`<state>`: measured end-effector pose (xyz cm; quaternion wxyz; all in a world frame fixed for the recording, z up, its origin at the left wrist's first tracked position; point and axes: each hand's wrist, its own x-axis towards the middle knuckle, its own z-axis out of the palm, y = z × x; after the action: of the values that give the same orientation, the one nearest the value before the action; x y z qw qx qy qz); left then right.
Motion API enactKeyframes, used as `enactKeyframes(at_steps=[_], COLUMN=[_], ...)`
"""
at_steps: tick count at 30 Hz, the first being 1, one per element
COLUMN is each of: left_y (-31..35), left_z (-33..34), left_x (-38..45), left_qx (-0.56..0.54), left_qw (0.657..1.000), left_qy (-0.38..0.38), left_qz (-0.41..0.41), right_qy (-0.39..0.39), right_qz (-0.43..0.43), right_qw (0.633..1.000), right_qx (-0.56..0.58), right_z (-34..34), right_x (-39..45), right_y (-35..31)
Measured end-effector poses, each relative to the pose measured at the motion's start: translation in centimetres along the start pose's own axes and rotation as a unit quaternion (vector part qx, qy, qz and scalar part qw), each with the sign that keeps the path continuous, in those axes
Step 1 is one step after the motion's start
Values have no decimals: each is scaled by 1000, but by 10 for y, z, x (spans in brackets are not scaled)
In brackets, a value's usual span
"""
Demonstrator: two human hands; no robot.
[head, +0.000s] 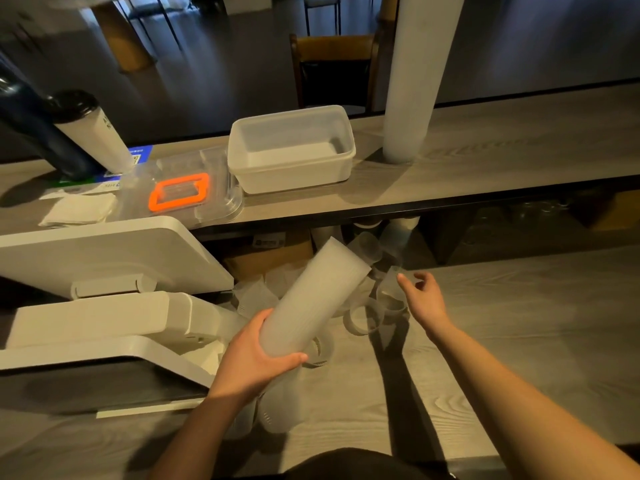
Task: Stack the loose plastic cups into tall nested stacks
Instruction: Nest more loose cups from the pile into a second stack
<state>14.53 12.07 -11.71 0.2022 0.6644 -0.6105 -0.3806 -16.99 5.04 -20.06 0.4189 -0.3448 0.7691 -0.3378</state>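
Stack (313, 299) in left hand (254, 358), right hand (424, 299) open

Nested stack (311, 299): frosted translucent plastic, matt, faintly ribbed. Loose cups (363, 318): clear thin plastic, slight sheen. Table (519, 323): grey wood-grain, matt. Tub (292, 148): milky plastic, smooth. Lid frame (180, 196): orange, rubbery-looking. Napkins (78, 209): white paper.

Dim room, dark glossy floor (207, 64), wooden chair (334, 69) behind grey woodgrain counter (519, 143), raised shelf.
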Motion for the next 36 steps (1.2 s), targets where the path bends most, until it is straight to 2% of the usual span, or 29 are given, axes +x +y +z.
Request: enactKeyframes(at_steps=[4, 8, 12, 16, 24, 29, 36], left_y=[3, 6, 8, 7, 9, 9, 6], left_z=[1, 0, 0, 3, 5, 3, 0], left_x=[7, 16, 25, 29, 33, 33, 27], left_qx=[-11, 4, 7, 3, -5, -8, 17], left_qw=[1000, 1000, 999, 999, 999, 999, 1000], left_qy=[-1, -2, -10, -4, -7, -14, -9], left_qz=[-9, -19, -36, -48, -36, -30, -3], right_qy=[26, -2, -23, -15, 21, -25, -48], right_qz=[21, 59, 56, 69, 67, 71, 39], right_qw=[998, 996, 994, 993, 997, 994, 987], right_qx=[-54, -74, -92, -89, 9, 76, 148], right_z=[6, 11, 15, 18, 4, -9, -19], right_x=[28, 47, 55, 62, 56, 40, 20], right_y=[9, 15, 12, 8, 6, 4, -9])
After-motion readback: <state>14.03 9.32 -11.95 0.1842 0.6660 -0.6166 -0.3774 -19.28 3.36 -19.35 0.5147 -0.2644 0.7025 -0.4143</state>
